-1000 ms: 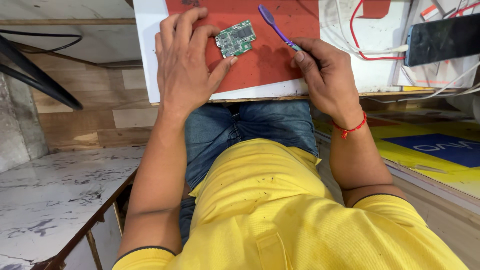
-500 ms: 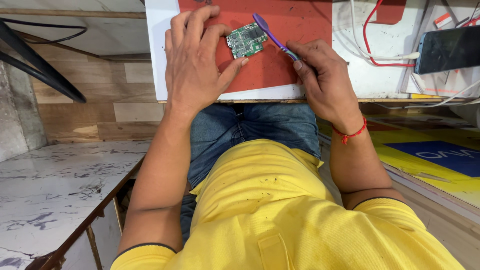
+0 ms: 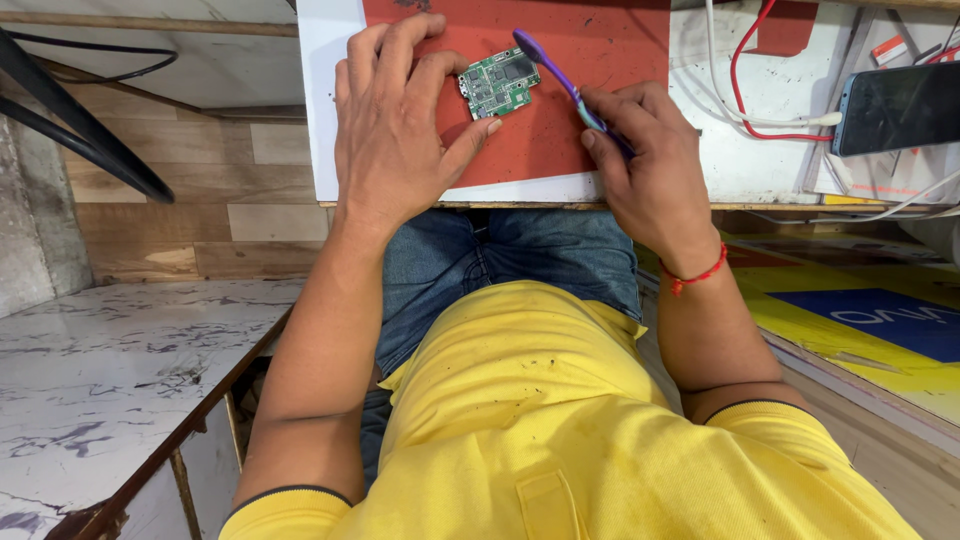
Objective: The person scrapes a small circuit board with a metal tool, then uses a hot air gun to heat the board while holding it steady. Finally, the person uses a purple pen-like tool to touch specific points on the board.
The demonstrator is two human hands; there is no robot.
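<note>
A small green circuit board [image 3: 499,82] lies on a red mat [image 3: 590,110] on the white worktop. My left hand [image 3: 395,130] rests on the mat and pinches the board's left edge with fingers and thumb. My right hand [image 3: 645,170] grips a purple toothbrush [image 3: 560,78] by its handle. The brush head points up and left, just above the board's right corner.
A dark phone [image 3: 895,107] lies at the right with a white cable plugged in. Red and white wires [image 3: 745,90] trail over the white worktop [image 3: 330,150]. A marble-topped table [image 3: 110,370] stands low at the left, a yellow and blue board [image 3: 870,310] at the right.
The view has shifted so the mat and hands sit lower in frame. The brush head has moved closer to the board's right corner; my left hand keeps its hold.
</note>
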